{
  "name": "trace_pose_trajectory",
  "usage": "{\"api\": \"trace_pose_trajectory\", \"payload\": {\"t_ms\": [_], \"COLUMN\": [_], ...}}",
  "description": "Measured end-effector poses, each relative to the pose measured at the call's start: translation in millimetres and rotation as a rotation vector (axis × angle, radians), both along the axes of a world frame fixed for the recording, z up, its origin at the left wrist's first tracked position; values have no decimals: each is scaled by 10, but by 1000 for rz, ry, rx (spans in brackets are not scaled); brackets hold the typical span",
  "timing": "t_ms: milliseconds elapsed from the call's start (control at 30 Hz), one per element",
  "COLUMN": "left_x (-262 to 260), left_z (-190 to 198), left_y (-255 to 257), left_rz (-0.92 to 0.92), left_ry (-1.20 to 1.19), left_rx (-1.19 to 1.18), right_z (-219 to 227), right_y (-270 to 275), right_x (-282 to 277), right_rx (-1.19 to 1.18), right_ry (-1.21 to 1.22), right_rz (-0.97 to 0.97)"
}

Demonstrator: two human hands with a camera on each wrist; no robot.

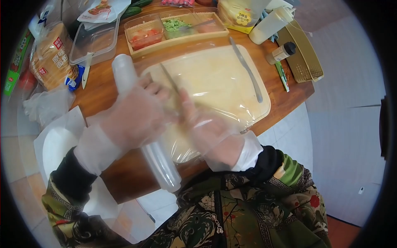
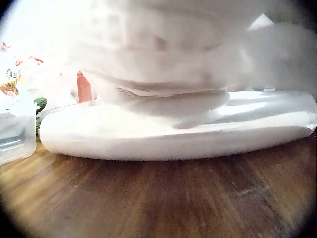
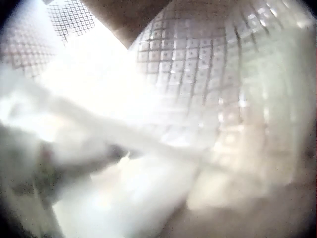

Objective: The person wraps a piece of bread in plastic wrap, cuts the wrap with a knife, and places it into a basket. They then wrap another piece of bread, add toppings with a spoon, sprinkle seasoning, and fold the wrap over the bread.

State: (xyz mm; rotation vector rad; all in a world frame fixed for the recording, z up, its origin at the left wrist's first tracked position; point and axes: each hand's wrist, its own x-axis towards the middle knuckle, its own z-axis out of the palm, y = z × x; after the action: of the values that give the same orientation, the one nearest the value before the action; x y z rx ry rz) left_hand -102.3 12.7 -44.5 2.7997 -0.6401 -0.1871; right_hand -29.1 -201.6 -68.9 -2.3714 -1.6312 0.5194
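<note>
In the head view a roll of cling film (image 1: 162, 165) lies along the board's left side. Its film covers a cream cutting board (image 1: 206, 74). My left hand (image 1: 134, 113), in a clear plastic glove, is over the roll with its fingers curled at the film near the board's edge. The left wrist view shows the roll (image 2: 173, 141) lengthwise on the wood, right below that hand. My gloved right hand (image 1: 213, 134) grips a knife (image 1: 168, 77), its blade pointing away over the board. Both hands are blurred, and the knife's handle is hidden.
A second knife (image 1: 247, 72) lies on the board's right side. Behind stands a wooden tray (image 1: 178, 44) with tubs of chopped food. Bagged bread (image 1: 51, 62) and a clear plastic box (image 1: 94, 43) are at left; a squeeze bottle (image 1: 271, 27), spice jar (image 1: 281, 53) and basket (image 1: 300, 62) at right.
</note>
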Motion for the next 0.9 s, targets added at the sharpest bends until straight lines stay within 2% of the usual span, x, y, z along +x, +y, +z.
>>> {"api": "trace_pose_trajectory", "payload": {"t_ms": [33,100,167,233,300,333,400,433,500,567,633,700,767,900], "left_x": [-5,-10,-3,-4,-5,-8,-19,-11,-15,-14,-10,-12,-8,-22], "left_z": [-14,-51,-28,-23,-48,-57,-79,-78,-66,-53,-11,38,24,-61], "left_y": [-7,-20,-25,-13,9,6,11,2,-14,-29,-37,-45,-41,-10], "left_rz": [-3,-22,-27,-28,-20,-20,-15,-11,-11,-20,-23,-8,-21,-20], "left_ry": [0,-88,-71,-55,-102,-105,-151,-151,-131,-127,-124,-43,-58,-108], "left_rx": [2,56,101,143,16,16,-14,-13,14,25,38,119,131,148], "right_z": [24,38,-6,82,157,209,290,269,174,55,82,60,-52,-54], "right_y": [38,159,282,285,256,211,111,75,15,64,165,319,378,487], "right_x": [4,59,92,72,28,-8,-79,-75,-89,14,56,94,141,168], "right_rx": [-14,-61,-83,-80,-176,-175,-330,-329,-143,-142,-33,-53,20,-13], "right_ry": [-74,-70,64,10,20,18,97,97,197,204,48,81,122,160], "right_rz": [8,-15,-149,-137,-147,-146,-160,-156,-198,-172,-74,-140,-180,-229]}}
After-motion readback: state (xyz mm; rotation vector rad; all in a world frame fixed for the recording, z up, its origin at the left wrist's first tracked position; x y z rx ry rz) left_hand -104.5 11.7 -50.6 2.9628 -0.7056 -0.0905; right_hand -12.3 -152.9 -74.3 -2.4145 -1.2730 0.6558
